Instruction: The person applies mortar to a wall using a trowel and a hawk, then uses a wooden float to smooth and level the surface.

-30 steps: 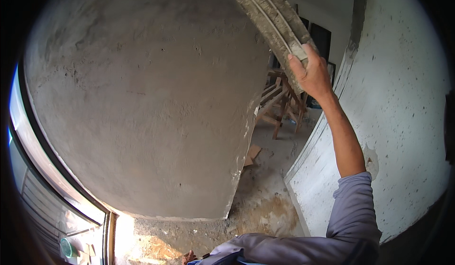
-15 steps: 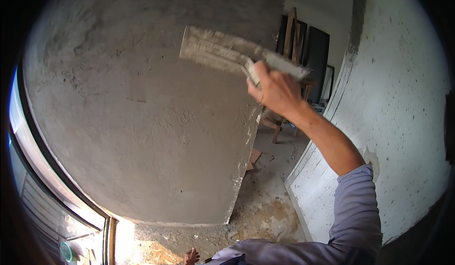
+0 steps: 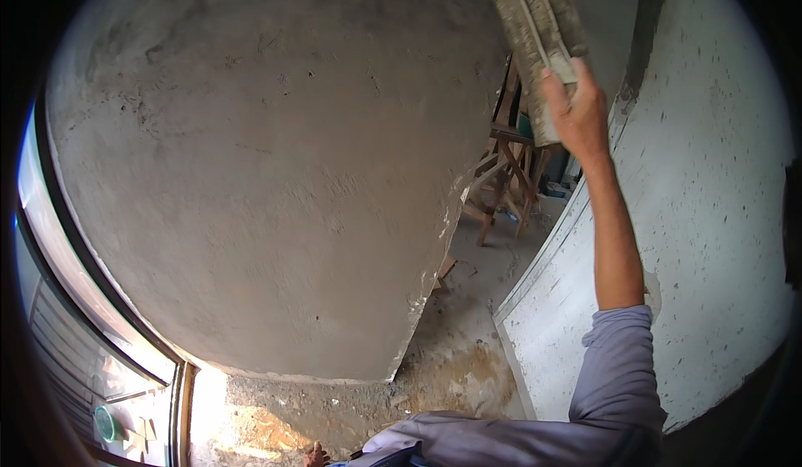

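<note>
My right hand [image 3: 576, 116] is closed round the handle of a long plastering float [image 3: 543, 41], raised at the upper right. Dried mortar cakes the ribbed back of the float, which stands steeply tilted, its top end cut off by the picture's edge. It overlaps the right edge of the grey plastered wall [image 3: 276, 191]; whether it touches the plaster I cannot tell. Low in the picture, beside my shirt, only a small part of my left hand [image 3: 316, 455] shows. Its fingers look apart, with nothing visible in them.
A paint-speckled white wall [image 3: 710, 191] rises on the right. Through the opening between the walls stand wooden trestles [image 3: 505, 175]. Broken board pieces [image 3: 444, 273] lie on the dirty floor [image 3: 451, 383]. At left is a dark-framed window [image 3: 117, 333], with a green bucket [image 3: 107, 423] beyond it.
My right hand has swung the float up and to the right, turning it from nearly level to steep. My left hand has slipped lower, with less of it showing.
</note>
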Demonstrator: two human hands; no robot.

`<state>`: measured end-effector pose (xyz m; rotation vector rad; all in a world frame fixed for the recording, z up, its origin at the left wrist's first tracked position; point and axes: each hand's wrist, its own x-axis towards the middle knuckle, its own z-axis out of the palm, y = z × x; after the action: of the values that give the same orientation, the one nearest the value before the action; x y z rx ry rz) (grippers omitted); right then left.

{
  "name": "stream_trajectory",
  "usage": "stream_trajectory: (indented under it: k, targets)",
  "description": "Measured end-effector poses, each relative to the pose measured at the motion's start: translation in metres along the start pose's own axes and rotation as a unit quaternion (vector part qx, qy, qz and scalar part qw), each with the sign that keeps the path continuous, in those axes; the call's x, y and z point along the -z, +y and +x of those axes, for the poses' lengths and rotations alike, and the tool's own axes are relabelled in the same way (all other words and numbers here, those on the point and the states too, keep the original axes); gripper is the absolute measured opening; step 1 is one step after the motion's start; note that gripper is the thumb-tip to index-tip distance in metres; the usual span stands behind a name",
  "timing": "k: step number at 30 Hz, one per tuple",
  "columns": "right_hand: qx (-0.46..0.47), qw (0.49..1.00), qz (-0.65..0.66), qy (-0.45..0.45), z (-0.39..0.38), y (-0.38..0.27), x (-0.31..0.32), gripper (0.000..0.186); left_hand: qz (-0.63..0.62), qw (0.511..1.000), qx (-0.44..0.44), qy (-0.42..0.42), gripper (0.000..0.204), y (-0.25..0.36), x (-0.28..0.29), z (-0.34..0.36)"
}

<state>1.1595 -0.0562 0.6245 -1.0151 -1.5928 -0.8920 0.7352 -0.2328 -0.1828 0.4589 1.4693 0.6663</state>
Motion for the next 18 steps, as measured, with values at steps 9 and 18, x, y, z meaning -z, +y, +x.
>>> stream_trajectory:
  k: [9, 18]
  targets:
    - [-0.038, 0.990, 0.118, -0.069, -0.084, -0.037, -0.084, 0.027, 0.019, 1.000, -0.023, -0.004, 0.061, 0.016, -0.004, -0.001]
    - [-0.134, 0.990, -0.037, -0.010, -0.078, 0.022, -0.030, 0.030, 0.013, 0.998, -0.043, -0.036, 0.060, 0.037, -0.016, 0.002]
